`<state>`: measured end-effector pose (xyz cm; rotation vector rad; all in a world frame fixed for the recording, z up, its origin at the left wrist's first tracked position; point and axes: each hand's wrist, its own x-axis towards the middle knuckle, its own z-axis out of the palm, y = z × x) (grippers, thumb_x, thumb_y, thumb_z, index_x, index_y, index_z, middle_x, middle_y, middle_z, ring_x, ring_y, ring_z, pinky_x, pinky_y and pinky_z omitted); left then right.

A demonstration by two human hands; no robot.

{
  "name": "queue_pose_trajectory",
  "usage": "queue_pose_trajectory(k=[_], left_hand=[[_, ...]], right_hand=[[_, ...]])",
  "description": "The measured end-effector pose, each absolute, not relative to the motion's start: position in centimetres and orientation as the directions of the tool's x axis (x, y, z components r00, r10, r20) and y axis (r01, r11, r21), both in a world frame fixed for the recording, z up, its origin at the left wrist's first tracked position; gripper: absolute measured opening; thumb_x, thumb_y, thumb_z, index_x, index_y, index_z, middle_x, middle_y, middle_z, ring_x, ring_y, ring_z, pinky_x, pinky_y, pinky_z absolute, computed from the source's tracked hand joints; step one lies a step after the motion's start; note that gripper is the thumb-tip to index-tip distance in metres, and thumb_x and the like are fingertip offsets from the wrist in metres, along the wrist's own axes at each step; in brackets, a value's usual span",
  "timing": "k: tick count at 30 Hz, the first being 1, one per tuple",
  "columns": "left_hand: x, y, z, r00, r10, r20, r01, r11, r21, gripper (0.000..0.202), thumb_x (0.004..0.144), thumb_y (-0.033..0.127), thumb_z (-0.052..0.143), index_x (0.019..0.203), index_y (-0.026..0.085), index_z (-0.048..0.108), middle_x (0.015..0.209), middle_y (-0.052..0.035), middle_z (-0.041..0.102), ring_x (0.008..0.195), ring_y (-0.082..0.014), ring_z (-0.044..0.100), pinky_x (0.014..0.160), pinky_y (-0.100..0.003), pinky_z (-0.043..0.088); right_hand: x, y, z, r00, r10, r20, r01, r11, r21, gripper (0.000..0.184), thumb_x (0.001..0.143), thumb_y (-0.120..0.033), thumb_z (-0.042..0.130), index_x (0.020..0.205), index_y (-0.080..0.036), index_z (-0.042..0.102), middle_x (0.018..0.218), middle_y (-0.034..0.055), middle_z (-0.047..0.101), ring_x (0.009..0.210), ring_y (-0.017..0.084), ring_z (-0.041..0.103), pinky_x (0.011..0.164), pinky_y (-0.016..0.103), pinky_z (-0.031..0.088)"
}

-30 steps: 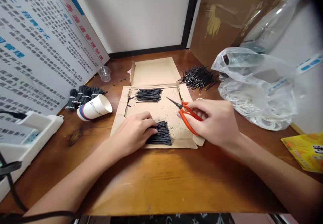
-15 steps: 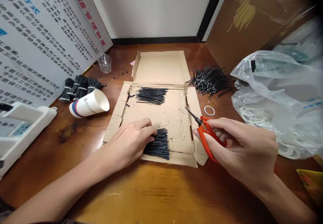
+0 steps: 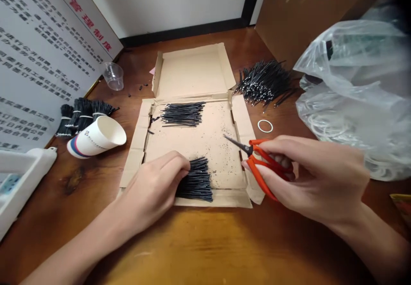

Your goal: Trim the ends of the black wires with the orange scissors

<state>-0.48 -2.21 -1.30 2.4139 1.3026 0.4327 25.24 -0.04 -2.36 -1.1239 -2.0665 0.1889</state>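
Wooden table (image 3: pixel 205 242) is holding a flat cardboard box (image 3: pixel 192 69); on it, left hand (image 3: pixel 154 186) is pressing open-palmed on black wires (image 3: pixel 196 185), and right hand (image 3: pixel 316 178) is gripping orange scissors (image 3: pixel 261 169). Tied bundles (image 3: pixel 80 114) are lying finished, while loose pile (image 3: pixel 263 81) is lying untied.

The right hand (image 3: pixel 314 178) drew the orange-handled steel scissors (image 3: pixel 259 181) back from the middle of the flattened brown cardboard box (image 3: pixel 192 71) to its right flap, which uncovered a white rubber band (image 3: pixel 265 126) lying beside that flap.
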Motion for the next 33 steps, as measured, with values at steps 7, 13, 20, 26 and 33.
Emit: queue_pose_trajectory(k=[7,13,20,26,33], left_hand=[[0.2,-3.1,-0.5,0.568,0.773,0.284,0.707,-0.634,0.312,0.017,0.092,0.01,0.049,0.105,0.018,0.056,0.086,-0.0035,0.061,0.072,-0.0124,0.058,0.065,-0.022,0.044],[1.4,-4.5,0.0,0.512,0.792,0.332,0.65,-0.61,0.452,0.01,0.092,0.015,0.052,0.096,0.018,0.061,0.077,-0.0016,0.064,0.065,-0.0118,0.058,0.061,-0.022,0.045],[2.0,-5.8,0.8,0.346,0.892,0.292,0.573,-0.447,0.687,0.006,0.088,0.019,0.058,0.086,0.017,0.064,0.065,0.0001,0.064,0.049,-0.0085,0.053,0.045,-0.018,0.042],[2.2,-6.3,1.7,0.244,0.968,0.055,0.317,-0.133,0.939,0.01,0.089,0.023,0.057,0.085,0.015,0.062,0.065,-0.0007,0.062,0.039,-0.0056,0.049,0.032,-0.014,0.035],[2.1,-6.1,1.6,0.221,0.97,-0.102,0.124,0.076,0.989,0.013,0.087,0.026,0.059,0.09,0.014,0.063,0.07,-0.0041,0.065,0.04,-0.0077,0.052,0.028,-0.013,0.037]], right_hand=[[25.0,-0.6,-1.9,-0.307,0.696,0.649,0.661,0.646,-0.381,0.012,0.077,-0.023,0.062,0.065,-0.021,0.057,0.058,0.0006,0.059,0.047,0.012,0.048,0.046,0.028,0.033],[23.6,-2.4,-1.8,-0.296,0.688,0.663,0.574,0.682,-0.452,0.014,0.075,-0.021,0.064,0.063,-0.02,0.057,0.054,-0.0011,0.055,0.044,0.01,0.043,0.044,0.027,0.032],[22.8,-3.3,-2.0,-0.294,0.754,0.588,0.45,0.652,-0.611,0.018,0.074,-0.019,0.064,0.058,-0.02,0.055,0.055,-0.0012,0.058,0.041,0.009,0.039,0.039,0.028,0.029],[22.9,-3.3,-2.0,-0.332,0.731,0.596,0.444,0.679,-0.585,0.018,0.074,-0.018,0.063,0.059,-0.021,0.054,0.055,-0.0024,0.056,0.042,0.009,0.039,0.04,0.027,0.031],[23.0,-3.1,-2.2,-0.332,0.69,0.643,0.476,0.711,-0.517,0.017,0.074,-0.02,0.062,0.058,-0.021,0.055,0.055,-0.0017,0.058,0.041,0.01,0.041,0.038,0.027,0.03]])
